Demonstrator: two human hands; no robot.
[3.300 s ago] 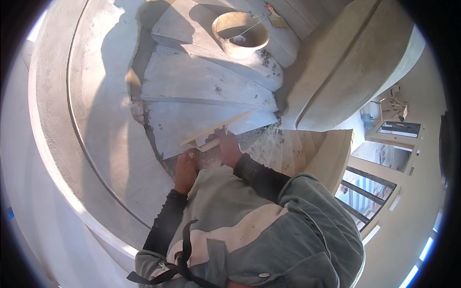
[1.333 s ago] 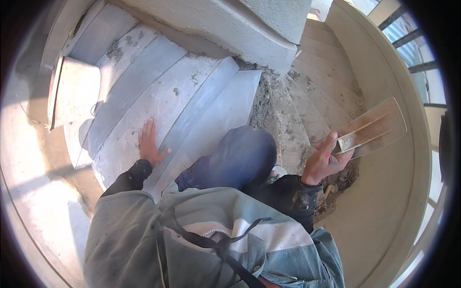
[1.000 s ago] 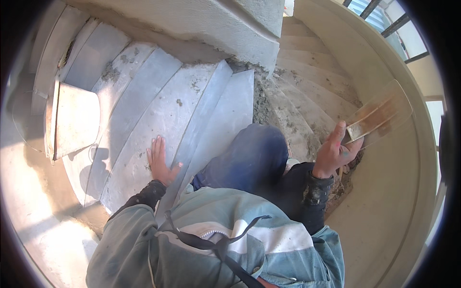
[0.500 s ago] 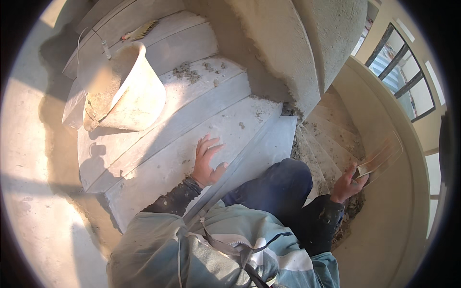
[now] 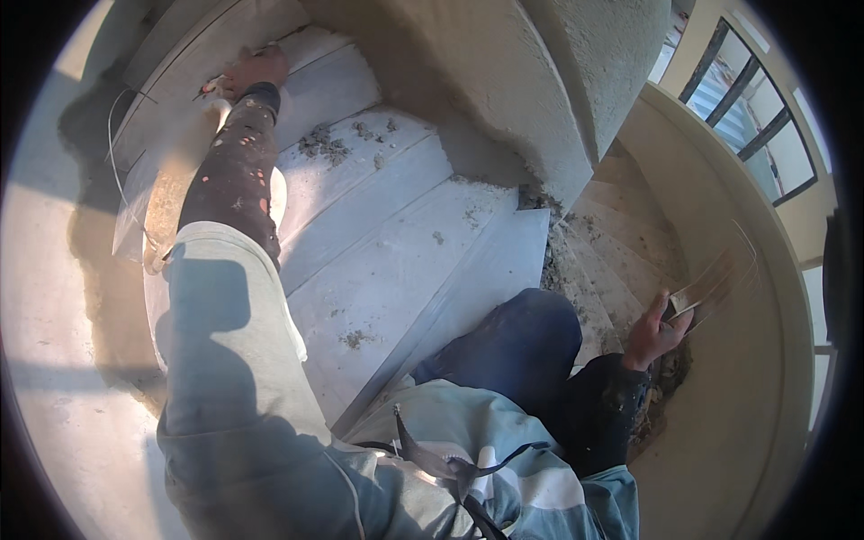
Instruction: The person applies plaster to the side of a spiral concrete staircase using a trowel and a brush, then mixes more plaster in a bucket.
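My left hand (image 5: 256, 70) reaches across to an upper step and closes over the brush lying there. A reddish end of the brush (image 5: 211, 87) shows beside my fingers; the hand hides most of it. Below my left forearm stands a pale, mud-stained bucket (image 5: 164, 202) with a thin wire handle, largely covered by the arm. At the right, near the curved wall, my right hand (image 5: 655, 335) grips a flat hand tool (image 5: 691, 304). The tool's outer part is smeared by motion, so its exact kind is unclear.
Pale winding steps (image 5: 378, 243) carry mortar crumbs (image 5: 324, 144). A rough plastered column (image 5: 504, 99) rises at their inner side. Lower steps (image 5: 621, 225) turn down along the curved wall (image 5: 756, 360), with more debris on them. A barred window (image 5: 747, 108) is at upper right.
My left hand has swung from above the middle step, fingers spread, up and left to the brush, its arm now crossing over the bucket. The right hand stays nearly in place with its tool.
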